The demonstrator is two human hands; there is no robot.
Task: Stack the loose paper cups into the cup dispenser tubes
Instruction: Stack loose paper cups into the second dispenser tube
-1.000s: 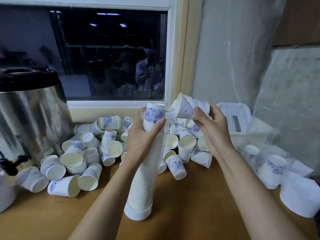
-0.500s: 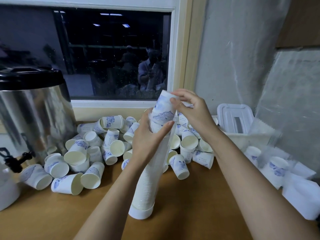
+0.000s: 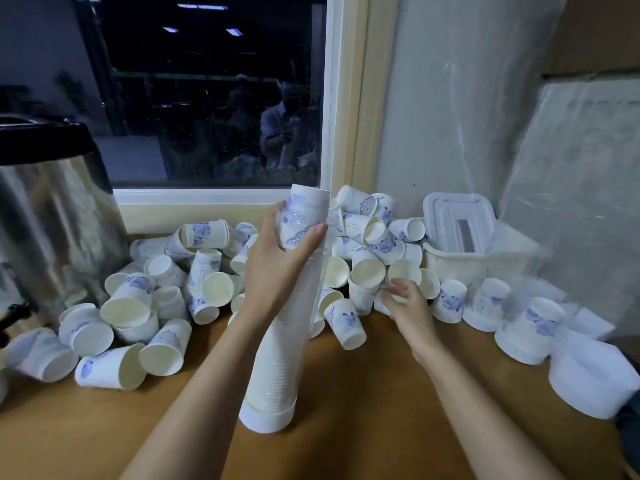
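While the left hand [image 3: 277, 271] wraps its fingers and thumb round the upper part of the cup stack [image 3: 277, 358], the right hand [image 3: 410, 310] sits low at centre right of the frame, at the near edge of the loose cups [image 3: 214, 289].

Stack position: base on the table [image 3: 346, 427] at lower centre, cups mouth-down, long axis near upright, top leaning slightly toward the right of the frame. A clear film sleeve [image 3: 321, 271] appears to enclose it.

The right fingers [image 3: 394, 289] are curled and blurred; whether they grasp a cup cannot be told.

Governing relation: the stack top lies up and to the left of the right hand, near. The right hand is nearer the pile. Any cup taken probably needs turning mouth-down and aligning with the tilted axis.
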